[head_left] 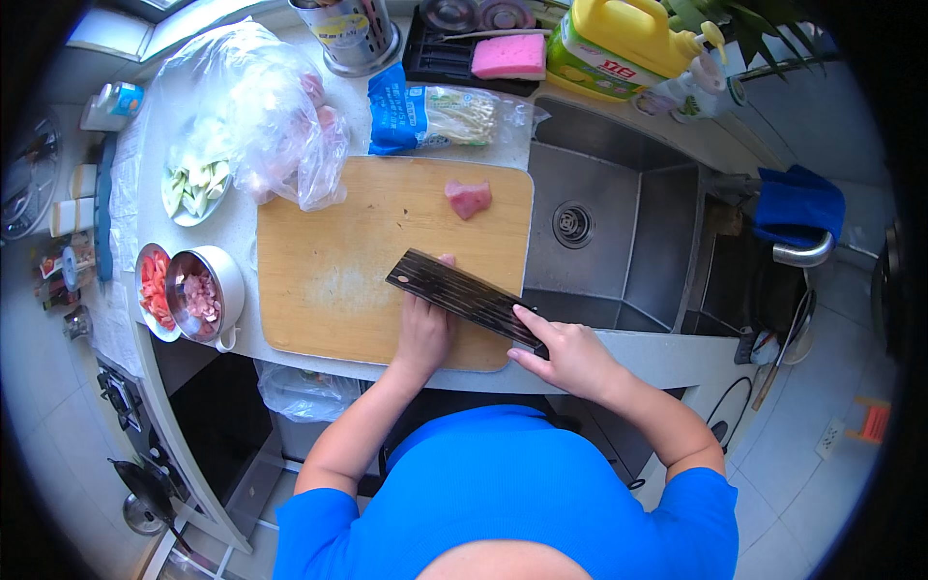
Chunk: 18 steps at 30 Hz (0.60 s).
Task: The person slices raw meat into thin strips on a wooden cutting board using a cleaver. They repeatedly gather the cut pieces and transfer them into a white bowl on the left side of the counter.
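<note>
A cleaver with a dark, streaked blade lies slantwise over the lower right of the wooden cutting board. My right hand is closed around its handle end. At the blade's near side is my left hand, its fingers running under the blade; one fingertip shows past the far edge. The blade hides most of those fingers and whatever may lie beneath them. A piece of raw meat sits alone near the board's upper right corner.
Left of the board stand a white pot with cut meat, a dish of red pieces and a plate of pale green slices. Behind are a plastic bag and packaged mushrooms. A steel sink borders the right.
</note>
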Tool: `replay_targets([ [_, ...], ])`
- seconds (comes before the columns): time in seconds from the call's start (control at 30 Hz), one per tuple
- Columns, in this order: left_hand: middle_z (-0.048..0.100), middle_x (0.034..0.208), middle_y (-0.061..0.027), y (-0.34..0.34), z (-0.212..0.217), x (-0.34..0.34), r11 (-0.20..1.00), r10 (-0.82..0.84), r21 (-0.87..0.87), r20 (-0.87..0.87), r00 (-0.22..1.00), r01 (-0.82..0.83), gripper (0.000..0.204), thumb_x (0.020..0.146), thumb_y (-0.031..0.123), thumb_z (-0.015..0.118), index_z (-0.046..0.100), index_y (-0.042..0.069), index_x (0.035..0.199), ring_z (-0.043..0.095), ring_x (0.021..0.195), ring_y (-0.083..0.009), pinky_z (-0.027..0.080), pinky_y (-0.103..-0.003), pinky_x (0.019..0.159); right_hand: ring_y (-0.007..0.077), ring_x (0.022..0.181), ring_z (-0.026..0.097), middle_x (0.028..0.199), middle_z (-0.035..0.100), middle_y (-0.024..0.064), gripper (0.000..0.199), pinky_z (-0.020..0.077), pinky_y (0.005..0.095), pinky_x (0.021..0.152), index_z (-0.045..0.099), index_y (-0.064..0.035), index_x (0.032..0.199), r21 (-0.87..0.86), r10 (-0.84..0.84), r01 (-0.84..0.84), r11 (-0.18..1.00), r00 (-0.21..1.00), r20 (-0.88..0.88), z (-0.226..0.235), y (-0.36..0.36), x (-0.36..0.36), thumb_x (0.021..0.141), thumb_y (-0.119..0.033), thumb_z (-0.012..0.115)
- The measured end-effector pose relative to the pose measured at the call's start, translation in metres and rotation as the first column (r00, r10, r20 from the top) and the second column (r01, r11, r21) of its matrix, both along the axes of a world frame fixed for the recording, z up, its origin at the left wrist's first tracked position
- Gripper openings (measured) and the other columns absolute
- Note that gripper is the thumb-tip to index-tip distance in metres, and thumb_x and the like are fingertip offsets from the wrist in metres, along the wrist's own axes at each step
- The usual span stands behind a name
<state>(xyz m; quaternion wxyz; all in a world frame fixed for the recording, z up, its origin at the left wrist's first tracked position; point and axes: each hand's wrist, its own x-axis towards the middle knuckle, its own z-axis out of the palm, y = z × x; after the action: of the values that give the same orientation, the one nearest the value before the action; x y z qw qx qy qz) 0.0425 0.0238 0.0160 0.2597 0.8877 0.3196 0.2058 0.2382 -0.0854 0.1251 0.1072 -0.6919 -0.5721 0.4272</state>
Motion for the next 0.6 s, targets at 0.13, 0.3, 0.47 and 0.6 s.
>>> replay_targets([
  [0.13,0.05,0.139,-0.0157,0.0,-0.003,0.0,1.0,0.0,0.001,-0.025,1.0,0.0,0.056,0.081,-0.003,0.058,0.046,-0.003,0.136,0.047,0.125,-0.0396,0.035,-0.048,0.107,0.0378,0.069,0.068,0.078,0.067,0.0223,0.058,0.0557,0.0453,0.064,0.053,0.0013,0.127,0.081,0.007,-0.011,0.997,0.999,0.039,-0.003,0.002,0.008,0.091,-0.043,0.059],
  [0.3,0.048,0.139,-0.0183,0.003,-0.006,-0.003,0.998,-0.061,-0.015,-0.034,0.998,0.061,0.05,0.079,-0.004,0.058,0.05,-0.007,0.129,0.046,0.126,-0.0404,0.033,-0.05,0.109,0.0389,0.067,0.067,0.074,0.067,0.0223,0.052,0.0548,0.0464,0.061,0.054,-0.0004,0.126,0.019,0.058,-0.059,0.998,0.996,0.068,-0.008,0.014,0.017,0.093,-0.042,0.056],
  [0.47,0.049,0.135,-0.0218,0.002,-0.01,-0.006,0.998,-0.066,-0.005,-0.023,0.998,0.066,0.045,0.076,-0.005,0.058,0.053,-0.009,0.121,0.046,0.126,-0.0411,0.035,-0.051,0.108,0.0415,0.077,0.066,0.085,0.067,0.0254,0.047,0.0547,0.046,0.072,0.056,-0.0024,0.126,-0.014,0.071,-0.071,0.997,0.997,0.006,-0.026,0.067,-0.007,0.095,-0.037,0.055],
  [0.6,0.053,0.127,-0.0233,0.001,-0.012,-0.008,0.998,-0.06,0.032,0.006,0.998,0.06,0.041,0.075,-0.003,0.057,0.057,-0.011,0.116,0.049,0.123,-0.0398,0.04,-0.049,0.104,0.0423,0.078,0.066,0.086,0.067,0.0267,0.045,0.0552,0.0454,0.073,0.057,-0.0016,0.124,0.115,-0.016,0.031,0.993,0.992,-0.127,-0.043,0.075,-0.015,0.096,-0.037,0.052],
])
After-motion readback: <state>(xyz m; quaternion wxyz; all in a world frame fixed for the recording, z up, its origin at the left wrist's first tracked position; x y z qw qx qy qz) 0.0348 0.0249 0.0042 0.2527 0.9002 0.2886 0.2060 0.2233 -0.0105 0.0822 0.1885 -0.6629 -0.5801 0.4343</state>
